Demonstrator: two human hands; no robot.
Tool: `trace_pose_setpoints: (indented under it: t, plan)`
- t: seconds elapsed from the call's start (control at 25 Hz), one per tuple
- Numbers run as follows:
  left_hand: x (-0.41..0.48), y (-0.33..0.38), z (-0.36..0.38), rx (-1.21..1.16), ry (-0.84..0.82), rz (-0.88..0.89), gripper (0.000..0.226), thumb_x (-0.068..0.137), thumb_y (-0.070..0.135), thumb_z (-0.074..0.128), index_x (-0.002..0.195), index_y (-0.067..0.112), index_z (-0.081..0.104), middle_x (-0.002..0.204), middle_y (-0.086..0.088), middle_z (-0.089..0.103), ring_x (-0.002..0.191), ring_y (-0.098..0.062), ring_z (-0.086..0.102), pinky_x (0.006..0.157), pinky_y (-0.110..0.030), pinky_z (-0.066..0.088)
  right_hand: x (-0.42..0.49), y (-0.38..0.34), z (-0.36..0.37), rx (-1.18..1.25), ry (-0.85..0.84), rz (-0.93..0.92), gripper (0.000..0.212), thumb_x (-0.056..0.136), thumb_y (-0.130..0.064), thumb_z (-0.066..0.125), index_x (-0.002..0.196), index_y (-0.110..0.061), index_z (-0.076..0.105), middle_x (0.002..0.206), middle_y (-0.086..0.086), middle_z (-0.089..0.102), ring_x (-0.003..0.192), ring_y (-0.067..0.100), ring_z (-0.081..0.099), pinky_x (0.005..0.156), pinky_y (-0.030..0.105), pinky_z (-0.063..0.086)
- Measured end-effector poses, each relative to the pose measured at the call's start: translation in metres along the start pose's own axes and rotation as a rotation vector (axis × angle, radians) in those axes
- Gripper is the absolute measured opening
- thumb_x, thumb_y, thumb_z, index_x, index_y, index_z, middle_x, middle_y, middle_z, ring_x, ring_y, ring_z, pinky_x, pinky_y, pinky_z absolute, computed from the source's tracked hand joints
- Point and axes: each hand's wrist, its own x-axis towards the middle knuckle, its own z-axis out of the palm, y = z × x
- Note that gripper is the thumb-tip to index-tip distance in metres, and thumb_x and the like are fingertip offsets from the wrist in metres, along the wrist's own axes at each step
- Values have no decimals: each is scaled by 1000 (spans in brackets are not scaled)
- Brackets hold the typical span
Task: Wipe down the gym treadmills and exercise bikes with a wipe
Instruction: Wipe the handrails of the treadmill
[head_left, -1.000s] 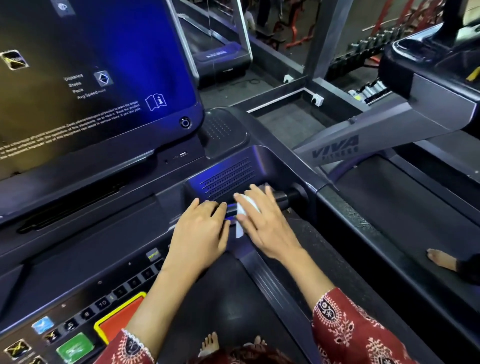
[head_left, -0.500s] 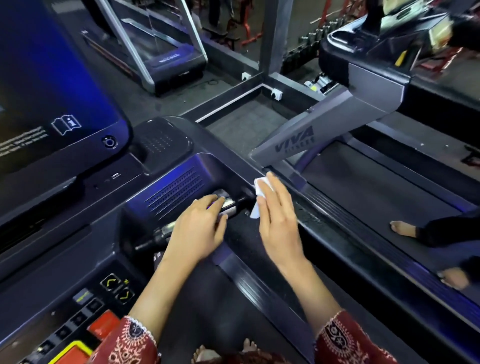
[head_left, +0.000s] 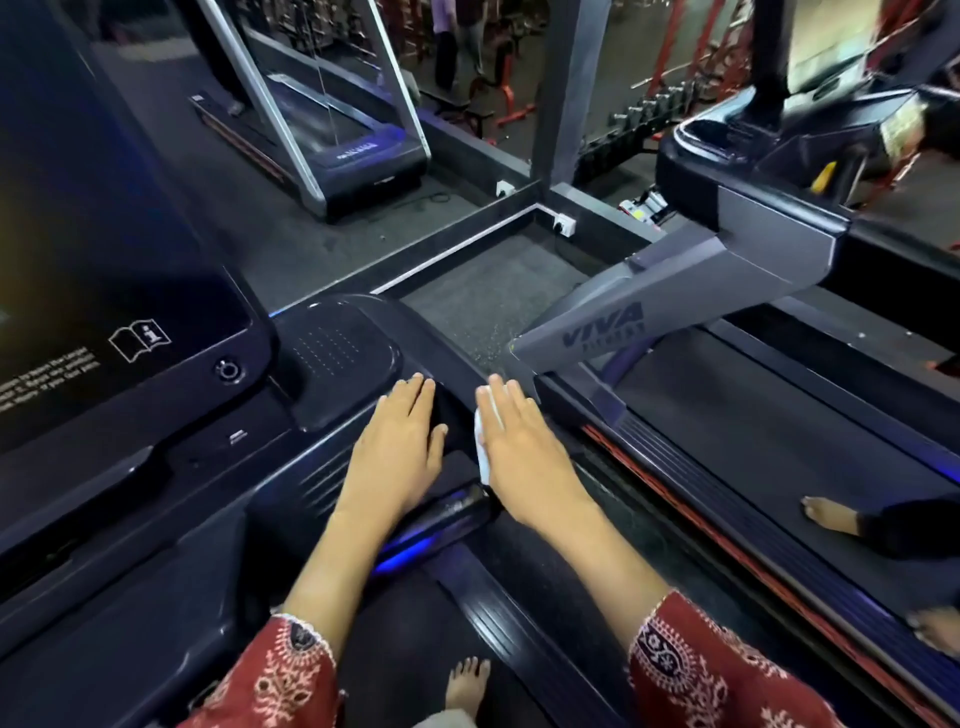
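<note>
While the white wipe (head_left: 483, 460) is pressed onto the treadmill rail (head_left: 452, 358) under the unclenched, straight-fingered right grip (head_left: 519, 447), the left grip (head_left: 397, 441) is laid flat, released, on the console (head_left: 337, 358) | "VIVA" is read on the neighbouring upright (head_left: 605, 325).

A gym: treadmills (head_left: 363, 156), dumbbell rack (head_left: 649, 117).

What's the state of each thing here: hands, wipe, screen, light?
Left hand: flat, fingers straight, resting on the black plastic treadmill console.
Right hand: flat, fingers straight, pressing the small white wipe down.
Small white wipe: pinned under the right hand, edge showing.
Large dark console screen: on, white text showing.
Blue light strip: glowing.
</note>
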Motion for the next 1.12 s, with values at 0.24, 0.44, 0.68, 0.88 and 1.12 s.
trace_pose_setpoints:
  t: [0.24,0.44,0.68,0.88,1.12]
  plan:
    - [20,-19,8,-5,-23,45,58,80,6,70,131,-9,48,138,-24,47,129,-42,43,108,-48,23,50,-5,5,3,-176,-18,53,102,-19,17,151,-2,9,159,19,4,146,34,5,119,40,11]
    - [26,-22,13,-18,16,134,49,80,9,63,125,-9,55,130,-24,55,121,-43,51,100,-52,24,51,-2,-21,100,-300,45,45,104,-14,33,146,-1,28,157,16,15,143,32,19,115,40,24]
    - [27,-16,17,12,-36,245,53,87,29,37,123,-5,58,131,-19,56,119,-36,56,99,-50,29,12,4,-24,61,-261,201,46,102,-20,39,139,7,38,141,22,43,119,38,51,100,43,41]
    - [23,-6,16,-75,-84,278,57,93,35,33,129,-2,54,138,-16,50,127,-33,47,104,-52,21,-2,15,-34,141,-332,211,47,104,-26,28,146,-4,27,148,18,33,133,33,35,107,43,32]
    - [7,35,26,-192,-170,485,60,100,43,26,128,1,56,138,-14,51,129,-29,46,113,-33,20,-102,41,-60,-115,-483,373,34,93,-3,40,126,-4,49,131,18,46,113,33,50,92,40,43]
